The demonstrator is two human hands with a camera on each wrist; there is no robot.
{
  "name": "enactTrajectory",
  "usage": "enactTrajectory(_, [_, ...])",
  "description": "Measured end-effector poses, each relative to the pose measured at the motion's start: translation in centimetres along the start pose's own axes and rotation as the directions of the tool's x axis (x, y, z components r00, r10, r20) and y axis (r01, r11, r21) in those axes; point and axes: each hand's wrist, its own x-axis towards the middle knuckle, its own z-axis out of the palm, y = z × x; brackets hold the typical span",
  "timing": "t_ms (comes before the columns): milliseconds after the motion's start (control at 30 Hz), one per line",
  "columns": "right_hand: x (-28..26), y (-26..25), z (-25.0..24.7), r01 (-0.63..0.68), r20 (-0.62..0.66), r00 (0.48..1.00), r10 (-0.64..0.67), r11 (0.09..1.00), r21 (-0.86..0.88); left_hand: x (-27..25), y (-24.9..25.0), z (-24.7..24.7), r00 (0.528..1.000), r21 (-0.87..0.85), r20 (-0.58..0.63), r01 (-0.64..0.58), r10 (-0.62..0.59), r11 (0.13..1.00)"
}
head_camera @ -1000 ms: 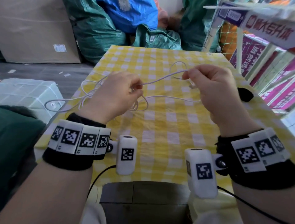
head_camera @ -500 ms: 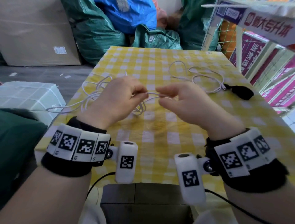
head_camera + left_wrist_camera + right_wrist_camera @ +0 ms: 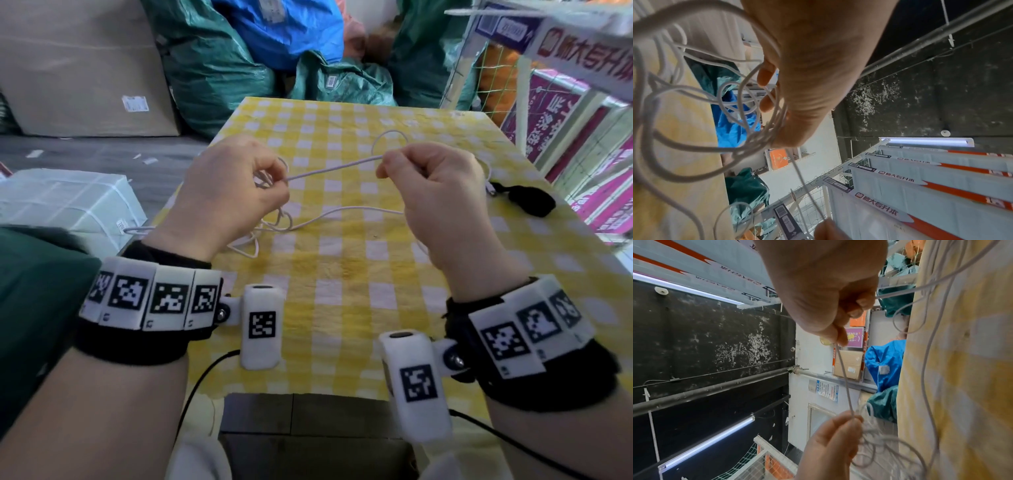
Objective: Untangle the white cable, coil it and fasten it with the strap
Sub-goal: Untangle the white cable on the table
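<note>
A thin white cable [image 3: 335,167] stretches taut between my two hands above the yellow checked table [image 3: 342,267]. My left hand [image 3: 270,185] pinches a bunch of tangled loops [image 3: 748,100], which hang down to the cloth [image 3: 274,222]. My right hand [image 3: 387,168] pinches the cable [image 3: 844,378] further along; the rest runs back under it toward a loop [image 3: 390,140] at the far side. The black strap [image 3: 527,200] lies on the table's right side, by the cable's end.
Green and blue sacks [image 3: 260,51] and a cardboard box [image 3: 78,68] stand beyond the table. A white wrapped pack [image 3: 65,202] sits on the left. A wire rack with signs [image 3: 565,85] borders the right edge.
My hands had come together at the middle; now the right hand has pulled away to the right, drawing a length of cable out straight from the bunch in my left hand.
</note>
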Motion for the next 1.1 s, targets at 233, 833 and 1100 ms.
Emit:
enactTrajectory(233, [0.9,1.0,-1.0,-0.109,0.194,0.970,0.145,0.976,-0.189,-0.6,0.1,-0.3,0.988,-0.291,0.129,-0.045,0.085,0.956])
enactTrajectory(833, [0.4,0.8,0.4,-0.097,0.331,0.933,0.141,0.985,-0.144,-0.5,-1.4,-1.0,0.943,-0.206,0.157,0.323,-0.295,0.924])
enactTrajectory(1100, [0.7,1.0,1.0,-0.109,0.309,0.936,0.170,0.972,-0.206,-0.7,-0.8,-2.8,0.972,-0.488,0.128,0.236,-0.198,0.840])
